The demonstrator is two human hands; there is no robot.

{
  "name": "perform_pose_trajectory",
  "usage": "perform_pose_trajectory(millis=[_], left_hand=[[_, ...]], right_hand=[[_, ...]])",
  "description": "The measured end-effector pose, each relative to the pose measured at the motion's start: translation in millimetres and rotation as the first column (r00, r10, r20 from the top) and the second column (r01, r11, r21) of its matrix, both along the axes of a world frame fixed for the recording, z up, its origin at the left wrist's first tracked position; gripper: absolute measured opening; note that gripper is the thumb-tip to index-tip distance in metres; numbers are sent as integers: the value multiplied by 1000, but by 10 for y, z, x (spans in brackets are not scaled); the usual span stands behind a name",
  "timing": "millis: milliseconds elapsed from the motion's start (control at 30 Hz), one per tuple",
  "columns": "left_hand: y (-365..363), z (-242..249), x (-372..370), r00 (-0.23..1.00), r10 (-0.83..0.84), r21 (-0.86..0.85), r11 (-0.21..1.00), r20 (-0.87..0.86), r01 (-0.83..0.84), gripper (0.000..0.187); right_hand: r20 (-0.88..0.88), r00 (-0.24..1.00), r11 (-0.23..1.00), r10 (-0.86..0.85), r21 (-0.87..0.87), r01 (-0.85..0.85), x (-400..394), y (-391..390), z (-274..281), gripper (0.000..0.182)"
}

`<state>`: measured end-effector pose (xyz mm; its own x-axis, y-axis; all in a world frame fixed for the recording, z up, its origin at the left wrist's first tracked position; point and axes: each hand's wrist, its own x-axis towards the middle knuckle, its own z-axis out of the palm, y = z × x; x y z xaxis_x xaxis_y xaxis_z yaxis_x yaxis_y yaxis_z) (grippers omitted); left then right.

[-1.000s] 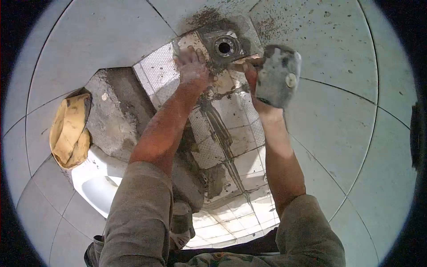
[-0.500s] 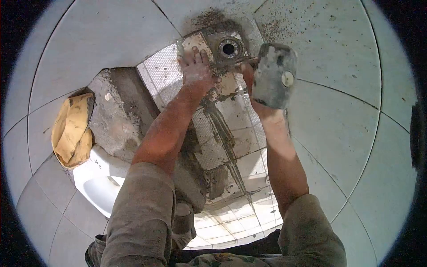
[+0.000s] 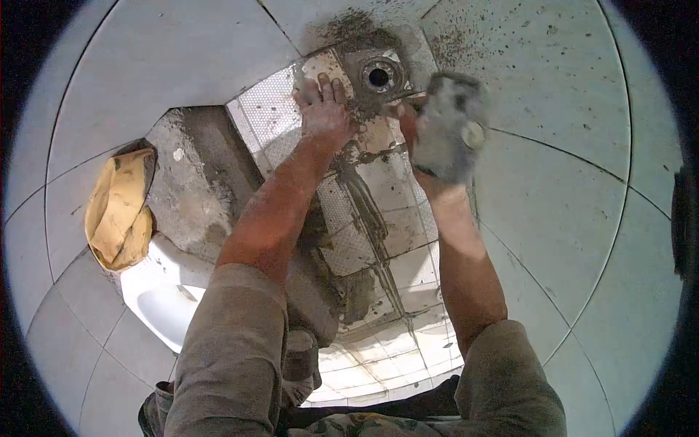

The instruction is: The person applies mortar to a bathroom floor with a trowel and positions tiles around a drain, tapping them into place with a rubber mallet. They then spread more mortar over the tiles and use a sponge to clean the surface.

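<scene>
My left hand (image 3: 324, 113) lies with its fingers spread on a small pale tile (image 3: 325, 65), left of the round floor drain (image 3: 378, 76). Its palm presses down, holding nothing. A grey rubber mallet (image 3: 449, 131) with a blocky head and a pale round spot is in my right hand (image 3: 408, 120). The mallet head is blurred and covers most of that hand; only part of the fingers shows beside the drain. Wet, dirty tiles (image 3: 389, 226) with a dark grout streak run from the drain back towards me.
A rough concrete ledge (image 3: 182, 175) stands to the left, with a crumpled yellow bag-like thing (image 3: 120, 207) and a white ceramic basin (image 3: 164, 306) beside it. Large pale tiles (image 3: 546, 189) surround the work. Loose grit (image 3: 473, 36) is scattered beyond the drain.
The mallet head is now smeared by motion, though it stays in nearly the same place. My left hand keeps its place on the tile. The whole view has shifted slightly.
</scene>
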<state>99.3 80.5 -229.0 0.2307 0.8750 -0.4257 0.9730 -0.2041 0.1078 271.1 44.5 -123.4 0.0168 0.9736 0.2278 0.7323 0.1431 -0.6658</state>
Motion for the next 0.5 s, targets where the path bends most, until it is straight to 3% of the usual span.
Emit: perform_pose_trajectory(millis=[167,500], left_hand=[[-1,-147,-8,998,-34,119,992,-52,40,104],[65,-3,26,997,-12,-11,1000,-79,11,105]], right_hand=[[-14,1000,1000,5,-5,-5,26,0,22,30],[-17,1000,1000,-2,-17,1,90,20,6,34]])
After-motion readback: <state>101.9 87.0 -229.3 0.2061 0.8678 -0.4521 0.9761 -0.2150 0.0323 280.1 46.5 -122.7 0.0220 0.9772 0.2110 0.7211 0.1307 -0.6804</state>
